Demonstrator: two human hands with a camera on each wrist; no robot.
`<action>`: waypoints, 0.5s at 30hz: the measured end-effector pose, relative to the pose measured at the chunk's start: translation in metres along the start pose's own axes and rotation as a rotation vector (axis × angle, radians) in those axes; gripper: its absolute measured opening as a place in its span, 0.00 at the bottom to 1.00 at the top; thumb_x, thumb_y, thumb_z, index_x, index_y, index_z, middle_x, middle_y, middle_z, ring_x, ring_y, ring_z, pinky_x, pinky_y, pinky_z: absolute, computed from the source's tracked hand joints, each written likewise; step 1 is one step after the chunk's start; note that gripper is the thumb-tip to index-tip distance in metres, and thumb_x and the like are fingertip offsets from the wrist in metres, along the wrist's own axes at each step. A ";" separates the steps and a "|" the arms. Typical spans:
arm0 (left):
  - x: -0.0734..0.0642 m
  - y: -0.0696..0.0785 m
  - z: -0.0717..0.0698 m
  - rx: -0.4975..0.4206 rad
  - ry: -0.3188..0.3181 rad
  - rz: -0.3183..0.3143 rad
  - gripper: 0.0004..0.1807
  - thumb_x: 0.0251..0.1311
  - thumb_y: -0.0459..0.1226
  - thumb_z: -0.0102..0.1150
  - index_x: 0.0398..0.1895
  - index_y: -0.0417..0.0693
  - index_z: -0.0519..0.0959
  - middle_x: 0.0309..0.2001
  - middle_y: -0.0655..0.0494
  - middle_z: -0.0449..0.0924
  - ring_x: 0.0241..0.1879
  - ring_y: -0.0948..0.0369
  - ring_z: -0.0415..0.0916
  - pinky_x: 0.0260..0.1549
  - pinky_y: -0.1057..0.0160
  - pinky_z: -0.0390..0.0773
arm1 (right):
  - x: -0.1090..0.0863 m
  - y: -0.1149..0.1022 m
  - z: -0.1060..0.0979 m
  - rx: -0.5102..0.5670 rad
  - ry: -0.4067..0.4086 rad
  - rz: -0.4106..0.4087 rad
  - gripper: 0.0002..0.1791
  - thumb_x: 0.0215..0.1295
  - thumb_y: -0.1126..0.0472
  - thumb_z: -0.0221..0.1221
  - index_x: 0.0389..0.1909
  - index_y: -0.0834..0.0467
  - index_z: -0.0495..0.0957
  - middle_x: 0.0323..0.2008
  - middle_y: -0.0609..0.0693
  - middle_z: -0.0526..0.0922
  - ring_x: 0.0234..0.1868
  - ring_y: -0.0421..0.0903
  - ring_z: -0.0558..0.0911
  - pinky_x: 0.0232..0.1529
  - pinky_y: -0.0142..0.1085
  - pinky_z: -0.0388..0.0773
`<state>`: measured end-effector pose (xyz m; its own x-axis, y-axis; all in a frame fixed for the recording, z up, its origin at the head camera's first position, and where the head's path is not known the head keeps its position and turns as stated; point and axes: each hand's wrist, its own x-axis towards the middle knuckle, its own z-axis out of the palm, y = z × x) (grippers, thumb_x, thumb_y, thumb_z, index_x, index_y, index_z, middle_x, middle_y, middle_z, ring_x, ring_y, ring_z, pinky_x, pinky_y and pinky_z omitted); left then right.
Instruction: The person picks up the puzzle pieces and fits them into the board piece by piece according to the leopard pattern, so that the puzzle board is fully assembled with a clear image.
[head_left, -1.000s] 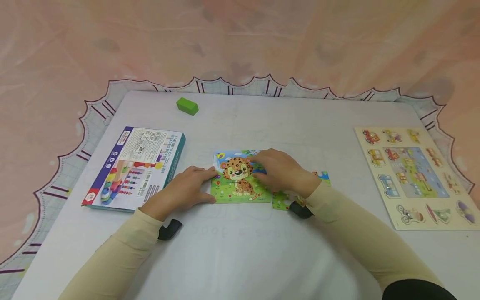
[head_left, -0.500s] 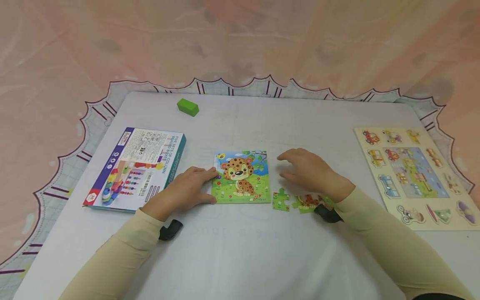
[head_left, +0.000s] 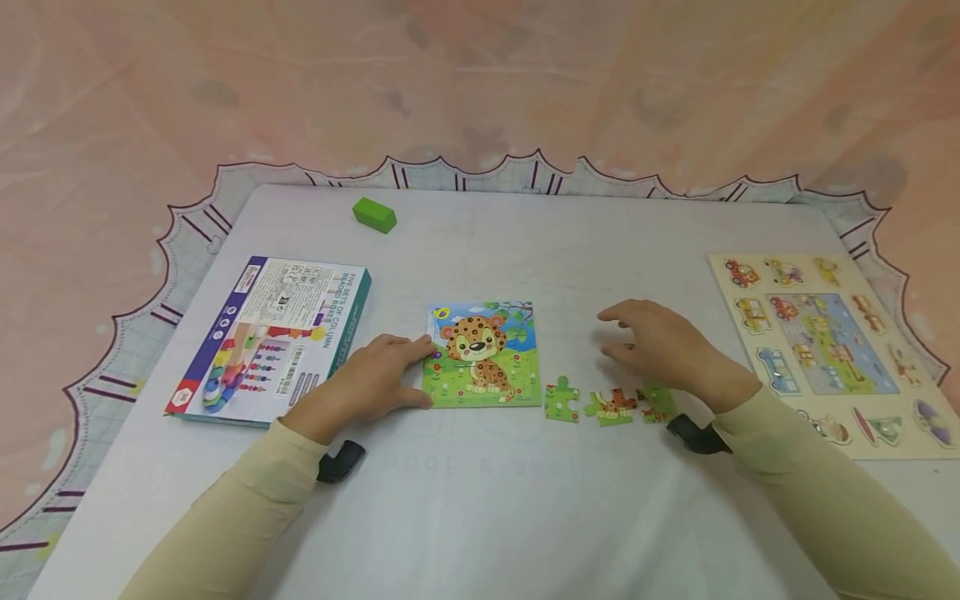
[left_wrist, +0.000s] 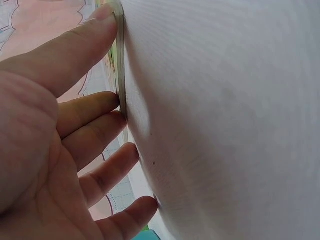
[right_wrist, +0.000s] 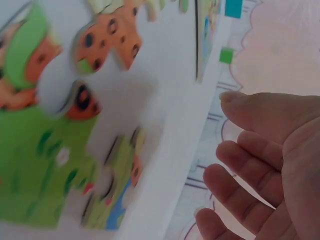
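Leopard puzzle [head_left: 480, 358] flat, top edge farthest away

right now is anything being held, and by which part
Nothing is held: the left hand touches the leopard board at its left edge; the right hand is empty.

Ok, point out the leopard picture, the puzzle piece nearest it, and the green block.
Leopard picture [head_left: 482, 354]: head view, centre, on the printed leopard.
Nearest puzzle piece [head_left: 560, 402]: head view, on its green middle.
Green block [head_left: 374, 215]: head view, middle of the block.
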<state>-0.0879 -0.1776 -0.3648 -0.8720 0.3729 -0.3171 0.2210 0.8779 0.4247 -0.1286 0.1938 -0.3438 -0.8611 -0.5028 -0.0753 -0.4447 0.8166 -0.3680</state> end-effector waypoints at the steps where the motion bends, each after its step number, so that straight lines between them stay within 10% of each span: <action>1: 0.000 0.000 0.000 0.000 0.001 0.000 0.41 0.57 0.46 0.73 0.73 0.47 0.68 0.70 0.45 0.68 0.69 0.44 0.61 0.64 0.43 0.67 | -0.002 0.002 0.000 0.002 -0.006 0.007 0.24 0.66 0.60 0.65 0.60 0.65 0.77 0.56 0.61 0.80 0.52 0.57 0.80 0.52 0.53 0.78; 15: 0.000 -0.001 0.001 0.002 0.010 0.006 0.41 0.57 0.46 0.73 0.73 0.47 0.69 0.69 0.45 0.68 0.69 0.45 0.61 0.63 0.44 0.67 | -0.020 0.025 0.007 0.041 -0.046 0.085 0.25 0.65 0.59 0.66 0.60 0.66 0.76 0.57 0.63 0.79 0.54 0.59 0.79 0.56 0.57 0.74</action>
<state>-0.0875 -0.1777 -0.3662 -0.8752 0.3748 -0.3058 0.2270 0.8765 0.4246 -0.1208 0.2220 -0.3579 -0.8827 -0.4455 -0.1497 -0.3592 0.8448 -0.3965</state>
